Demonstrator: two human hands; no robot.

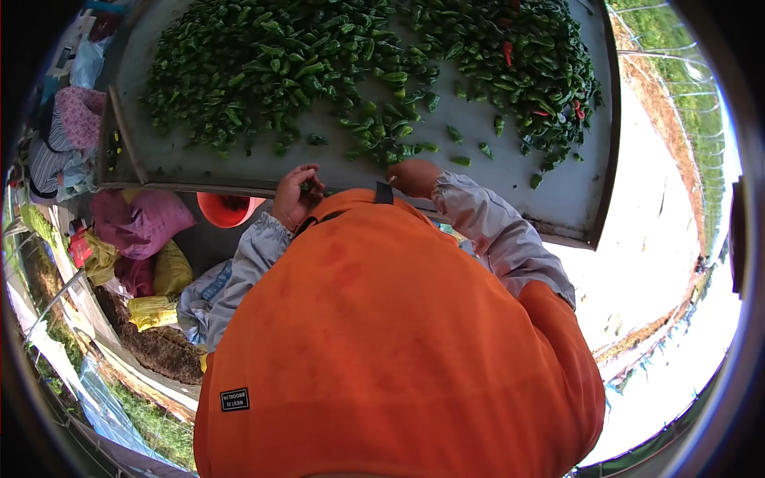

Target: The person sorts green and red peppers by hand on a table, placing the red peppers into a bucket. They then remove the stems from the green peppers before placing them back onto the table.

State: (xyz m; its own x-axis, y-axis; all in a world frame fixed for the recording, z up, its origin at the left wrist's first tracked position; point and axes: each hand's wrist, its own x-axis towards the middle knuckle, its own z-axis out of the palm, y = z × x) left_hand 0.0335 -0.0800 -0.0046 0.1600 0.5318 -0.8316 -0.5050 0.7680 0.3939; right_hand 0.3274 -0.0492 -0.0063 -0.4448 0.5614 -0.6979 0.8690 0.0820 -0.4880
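Green peppers (295, 72) lie in a wide heap on a grey metal sorting table (510, 187) in front of me. At the near edge, my left hand (296, 195) is held with its fingers curled in; something dark shows between them, too small to name. My right hand (414, 177) rests at the tabletop beside the near tip of the heap, close to a few loose green peppers (398, 150). Its fingers are bent under and mostly hidden, so I cannot make out what they hold.
A second pile of peppers (550, 88) with a few red ones (508, 53) lies on the right. Below the table's left edge stand a red bucket (225, 209) and pink (139, 223) and yellow sacks (171, 271). Another person (64, 139) is at the far left.
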